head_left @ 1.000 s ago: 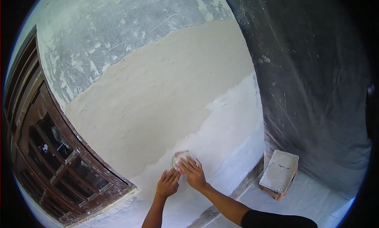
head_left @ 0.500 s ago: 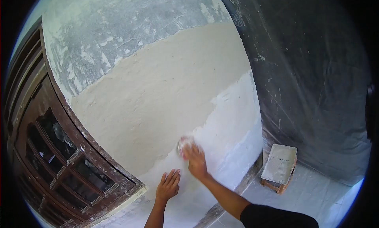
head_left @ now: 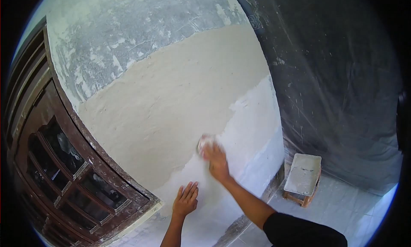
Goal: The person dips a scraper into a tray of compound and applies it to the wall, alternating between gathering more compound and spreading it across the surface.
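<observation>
My right hand [head_left: 217, 162] holds a red-and-white pad [head_left: 206, 145] against the wall [head_left: 171, 118]. Motion blurs the pad, so its exact kind does not show. It lies along the border between the beige plaster above and the whiter, smoother patch [head_left: 252, 118] below. Lower and to the left, my left hand [head_left: 186, 200] rests with straight fingers on the whitish part of the wall, holding nothing.
Left of the wall is a dark brown wooden window frame [head_left: 98, 153] with glass panes. A paint tray [head_left: 305, 175] with whitish material sits on a small wooden stool [head_left: 295, 198] on the tiled floor. Dark plastic sheeting [head_left: 338, 84] hangs at the right.
My right hand and the pad have moved up and slightly right along the wall. My left hand stays in nearly the same place, while the view has shifted a little.
</observation>
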Action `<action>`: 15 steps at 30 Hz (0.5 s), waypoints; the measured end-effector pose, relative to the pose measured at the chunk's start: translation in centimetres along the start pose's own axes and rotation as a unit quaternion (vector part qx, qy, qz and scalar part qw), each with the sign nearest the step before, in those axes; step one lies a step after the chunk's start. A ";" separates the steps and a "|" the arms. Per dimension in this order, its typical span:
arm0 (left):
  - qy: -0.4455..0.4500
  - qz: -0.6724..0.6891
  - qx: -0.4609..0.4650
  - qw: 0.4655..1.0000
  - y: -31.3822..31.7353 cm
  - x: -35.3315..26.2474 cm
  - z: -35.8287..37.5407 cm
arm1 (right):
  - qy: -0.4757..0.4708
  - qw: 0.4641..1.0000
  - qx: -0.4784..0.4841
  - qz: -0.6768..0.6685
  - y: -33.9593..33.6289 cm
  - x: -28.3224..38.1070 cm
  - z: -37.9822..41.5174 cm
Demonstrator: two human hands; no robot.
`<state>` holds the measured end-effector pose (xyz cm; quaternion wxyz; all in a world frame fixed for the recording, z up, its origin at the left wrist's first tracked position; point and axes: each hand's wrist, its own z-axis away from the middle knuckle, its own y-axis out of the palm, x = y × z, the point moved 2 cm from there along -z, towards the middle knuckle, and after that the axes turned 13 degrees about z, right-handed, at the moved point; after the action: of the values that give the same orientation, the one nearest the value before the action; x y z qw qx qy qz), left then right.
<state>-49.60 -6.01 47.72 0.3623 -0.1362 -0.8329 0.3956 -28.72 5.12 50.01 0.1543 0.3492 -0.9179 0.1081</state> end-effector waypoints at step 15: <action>-0.003 -0.005 -0.008 1.000 0.1 0.1 -0.1 | 0.037 0.997 -0.060 -0.013 -0.5 -0.9 -3.3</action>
<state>-49.55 -5.87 47.76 0.3606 -0.1339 -0.8378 0.3875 -27.05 6.27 52.81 0.2100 0.3467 -0.9120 0.0633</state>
